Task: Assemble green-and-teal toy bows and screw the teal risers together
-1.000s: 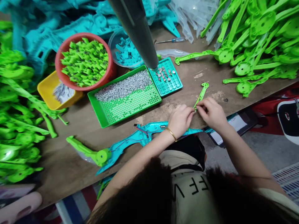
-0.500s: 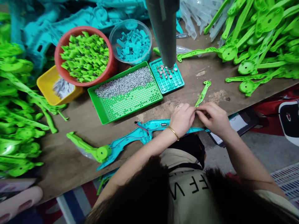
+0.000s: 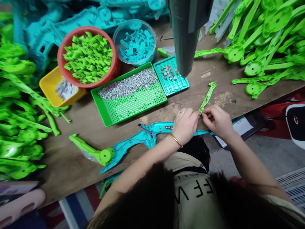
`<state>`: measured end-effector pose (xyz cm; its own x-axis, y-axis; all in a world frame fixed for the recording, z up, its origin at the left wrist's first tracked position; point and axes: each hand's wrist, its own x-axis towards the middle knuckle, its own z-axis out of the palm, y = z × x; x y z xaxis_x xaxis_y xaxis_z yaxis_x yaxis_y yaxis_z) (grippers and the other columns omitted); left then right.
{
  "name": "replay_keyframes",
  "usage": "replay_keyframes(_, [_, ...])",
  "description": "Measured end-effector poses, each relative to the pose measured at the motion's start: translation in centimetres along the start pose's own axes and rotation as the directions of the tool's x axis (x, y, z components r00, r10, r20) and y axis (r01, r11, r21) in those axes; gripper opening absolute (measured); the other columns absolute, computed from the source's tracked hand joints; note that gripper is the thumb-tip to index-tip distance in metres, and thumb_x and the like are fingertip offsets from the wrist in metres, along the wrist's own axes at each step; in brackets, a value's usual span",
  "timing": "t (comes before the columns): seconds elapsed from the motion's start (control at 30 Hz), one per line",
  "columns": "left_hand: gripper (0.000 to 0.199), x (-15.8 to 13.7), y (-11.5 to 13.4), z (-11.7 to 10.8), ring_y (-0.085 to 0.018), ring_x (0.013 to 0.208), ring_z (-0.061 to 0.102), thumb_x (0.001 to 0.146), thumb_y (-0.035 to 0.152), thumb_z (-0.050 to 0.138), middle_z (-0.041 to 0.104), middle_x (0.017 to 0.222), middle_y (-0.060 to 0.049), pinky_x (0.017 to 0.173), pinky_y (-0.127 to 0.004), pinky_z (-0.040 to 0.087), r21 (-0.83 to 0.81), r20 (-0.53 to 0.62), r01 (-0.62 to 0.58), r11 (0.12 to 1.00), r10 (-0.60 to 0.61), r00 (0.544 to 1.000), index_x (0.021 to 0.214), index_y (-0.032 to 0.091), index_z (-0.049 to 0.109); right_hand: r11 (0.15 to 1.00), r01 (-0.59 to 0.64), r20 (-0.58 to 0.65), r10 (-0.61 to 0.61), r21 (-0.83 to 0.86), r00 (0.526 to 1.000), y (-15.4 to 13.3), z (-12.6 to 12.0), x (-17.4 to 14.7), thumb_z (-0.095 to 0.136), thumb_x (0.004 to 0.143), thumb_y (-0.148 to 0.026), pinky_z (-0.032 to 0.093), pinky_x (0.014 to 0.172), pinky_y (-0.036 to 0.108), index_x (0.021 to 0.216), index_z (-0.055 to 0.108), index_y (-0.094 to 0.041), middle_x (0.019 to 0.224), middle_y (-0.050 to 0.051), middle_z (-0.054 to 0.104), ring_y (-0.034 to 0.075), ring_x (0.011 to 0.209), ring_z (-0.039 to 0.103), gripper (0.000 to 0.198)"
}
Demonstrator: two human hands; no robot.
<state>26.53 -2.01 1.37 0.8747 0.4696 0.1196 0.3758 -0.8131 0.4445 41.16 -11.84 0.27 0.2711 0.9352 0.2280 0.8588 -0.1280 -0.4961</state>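
Note:
My left hand [image 3: 186, 125] is closed on the near end of a slim green plastic arm piece [image 3: 208, 94], which points away from me across the table. Beside it, my right hand [image 3: 218, 121] has its thumb and forefinger pinched together near that same end; whatever is between them is too small to make out. Under my left wrist lies a blue bow-shaped plastic shell [image 3: 128, 142], open side up, with thin dark red wires and a small spring-like part inside. A green limb with a round hub [image 3: 106, 156] is joined to the shell's left end.
A dark power screwdriver [image 3: 187, 47] hangs above the blue tray [image 3: 170, 89] of metal discs. Left of it stand a green screw tray [image 3: 111, 122], a red bowl [image 3: 62, 68], a clear tub [image 3: 154, 44] and a yellow bin [image 3: 49, 93]. Green parts [image 3: 254, 68] pile at right.
The hanging screwdriver has swung to the right over the blue tray's edge. My right fingertips have drawn slightly down and away from my left hand; the left hand has barely moved.

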Motion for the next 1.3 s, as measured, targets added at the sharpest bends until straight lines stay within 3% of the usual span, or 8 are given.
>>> replay_keyframes(0.17, [0.025, -0.3, -0.2, 0.4, -0.021, 0.086, 0.052, 0.098, 0.026, 0.046, 0.06, 0.089, -0.007, 0.076, -0.033, 0.044, -0.026, -0.071, 0.026, 0.999, -0.028, 0.997, 0.105, 0.017, 0.068, 0.998, -0.018, -0.088, 0.013, -0.063, 0.996, -0.1, 0.8, 0.0, 0.055, 0.087, -0.019, 0.046, 0.063, 0.029, 0.085, 0.057, -0.022, 0.077, 0.003, 0.064, 0.016, 0.07, 0.059, 0.004])
replay_keyframes(0.4, [0.024, -0.6, -0.5, 0.9, -0.019, 0.092, 0.058, 0.099, 0.024, 0.044, 0.066, 0.096, -0.008, 0.084, -0.032, 0.047, -0.089, -0.071, -0.008, 0.996, 0.001, 0.998, 0.108, 0.015, 0.065, 1.0, 0.015, -0.037, -0.015, -0.003, 0.999, -0.1, 0.5, 0.4, 0.054, 0.088, -0.019, 0.047, 0.064, 0.029, 0.083, 0.056, -0.022, 0.078, 0.003, 0.064, 0.016, 0.071, 0.059, 0.006])
replay_keyframes(0.6, [0.025, -0.6, -0.5, 0.9, -0.019, 0.094, 0.058, 0.099, 0.023, 0.042, 0.066, 0.098, -0.009, 0.086, -0.033, 0.049, -0.099, -0.043, -0.025, 0.995, 0.02, 0.999, 0.107, 0.015, 0.064, 0.998, -0.012, 0.015, 0.013, -0.066, 1.0, -0.7, 0.2, 0.8, 0.052, 0.087, -0.019, 0.043, 0.062, 0.029, 0.078, 0.055, -0.023, 0.072, 0.002, 0.06, 0.016, 0.067, 0.056, 0.01])
replay_keyframes(0.8, [0.028, -0.7, -0.3, 1.0, -0.022, 0.093, 0.059, 0.099, 0.017, 0.037, 0.066, 0.102, -0.012, 0.085, -0.035, 0.048, 0.051, 0.003, -0.132, 0.99, 0.132, 0.991, 0.107, 0.011, 0.063, 0.994, -0.018, 0.157, 0.035, -0.104, 0.987, -0.8, -0.5, 1.6, 0.053, 0.086, -0.021, 0.041, 0.059, 0.03, 0.075, 0.054, -0.021, 0.07, 0.003, 0.059, 0.017, 0.063, 0.054, 0.011])
replay_keyframes(0.93, [0.03, -0.7, -0.3, 1.1, -0.022, 0.096, 0.059, 0.098, 0.015, 0.035, 0.065, 0.104, -0.013, 0.086, -0.035, 0.048, 0.06, 0.044, -0.146, 0.987, 0.144, 0.989, 0.109, 0.011, 0.063, 1.0, -0.025, 0.277, 0.019, 0.017, 0.961, 0.1, -1.1, 2.5, 0.055, 0.086, -0.021, 0.043, 0.062, 0.029, 0.076, 0.055, -0.021, 0.075, 0.004, 0.063, 0.018, 0.068, 0.058, 0.01])
replay_keyframes(1.03, [0.032, -0.7, -0.3, 0.9, -0.021, 0.095, 0.06, 0.098, 0.014, 0.033, 0.065, 0.105, -0.013, 0.086, -0.035, 0.049, 0.069, 0.061, -0.156, 0.985, 0.152, 0.987, 0.108, 0.012, 0.063, 0.981, -0.112, 0.343, 0.052, 0.157, 0.938, 1.0, -1.4, 3.3, 0.06, 0.084, -0.02, 0.043, 0.061, 0.028, 0.087, 0.058, -0.022, 0.072, 0.0, 0.063, 0.016, 0.066, 0.059, 0.005])
replay_keyframes(1.13, [0.033, -0.6, -0.3, 0.8, -0.021, 0.094, 0.06, 0.098, 0.013, 0.032, 0.065, 0.103, -0.013, 0.086, -0.035, 0.049, 0.068, 0.054, -0.157, 0.985, 0.153, 0.987, 0.106, 0.012, 0.064, 0.971, -0.127, 0.38, 0.042, 0.201, 0.924, 1.7, -1.6, 4.0, 0.063, 0.083, -0.021, 0.042, 0.062, 0.027, 0.101, 0.061, -0.022, 0.071, -0.002, 0.061, 0.015, 0.066, 0.058, 0.018])
replay_keyframes(1.3, [0.033, -0.6, -0.4, 0.9, -0.021, 0.093, 0.059, 0.098, 0.013, 0.032, 0.065, 0.102, -0.013, 0.086, -0.034, 0.049, 0.056, 0.023, -0.161, 0.985, 0.16, 0.987, 0.103, 0.012, 0.064, 0.983, -0.111, 0.398, 0.045, 0.144, 0.916, 2.1, -1.5, 4.6, 0.068, 0.081, -0.023, 0.04, 0.063, 0.028, 0.094, 0.066, -0.021, 0.071, -0.001, 0.057, 0.015, 0.067, 0.054, 0.014])
